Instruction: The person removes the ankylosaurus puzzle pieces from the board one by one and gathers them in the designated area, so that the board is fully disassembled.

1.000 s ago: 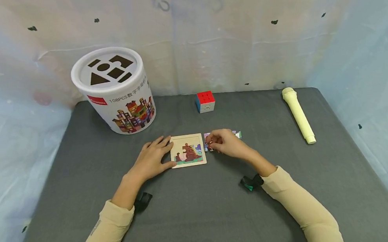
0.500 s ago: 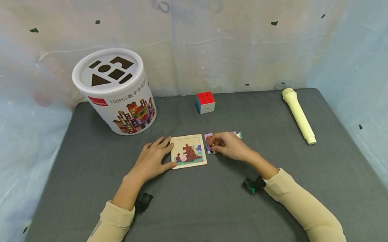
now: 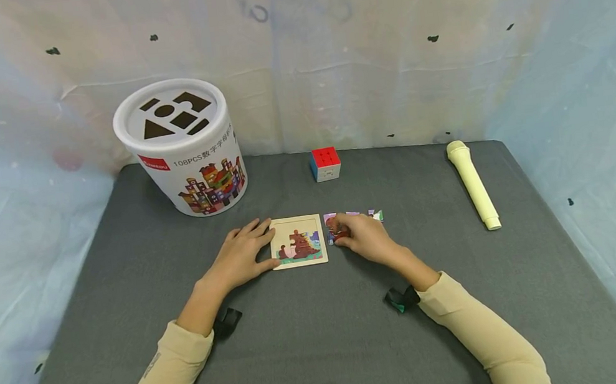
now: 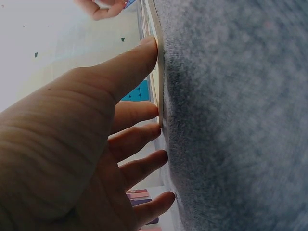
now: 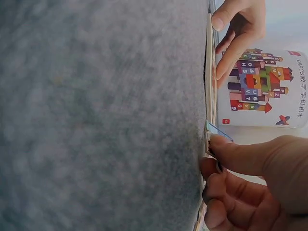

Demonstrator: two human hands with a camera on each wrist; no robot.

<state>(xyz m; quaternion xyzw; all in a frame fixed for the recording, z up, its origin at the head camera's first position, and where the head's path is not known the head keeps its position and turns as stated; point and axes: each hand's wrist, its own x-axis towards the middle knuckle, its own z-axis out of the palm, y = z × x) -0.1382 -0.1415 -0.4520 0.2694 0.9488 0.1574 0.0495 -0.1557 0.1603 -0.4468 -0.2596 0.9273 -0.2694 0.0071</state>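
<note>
My left hand [image 3: 242, 253] lies spread at the left edge of a wooden puzzle board [image 3: 282, 227]. In the left wrist view the thumb and index fingertip touch the board's rim [image 4: 160, 72]. A partly filled picture of a brown animal [image 3: 303, 245] shows on the board. Just right of it, my right hand [image 3: 366, 236] pinches a puzzle piece [image 5: 210, 137] between thumb and index finger, low over the table. Several loose puzzle pieces [image 3: 376, 215] lie under and behind that hand, partly hidden by it.
A large white block bucket [image 3: 192, 166] stands at the back left. A red-topped puzzle cube [image 3: 326, 165] sits behind the board. At the right lies a pale yellow toy microphone [image 3: 474, 184]. Plastic sheeting [image 3: 360, 99] rises behind the grey cloth-covered table [image 3: 312, 341].
The right hand's fingers have shifted slightly among the loose pieces, and the piece in its pinch has turned a little. My left hand and the board have stayed in place.
</note>
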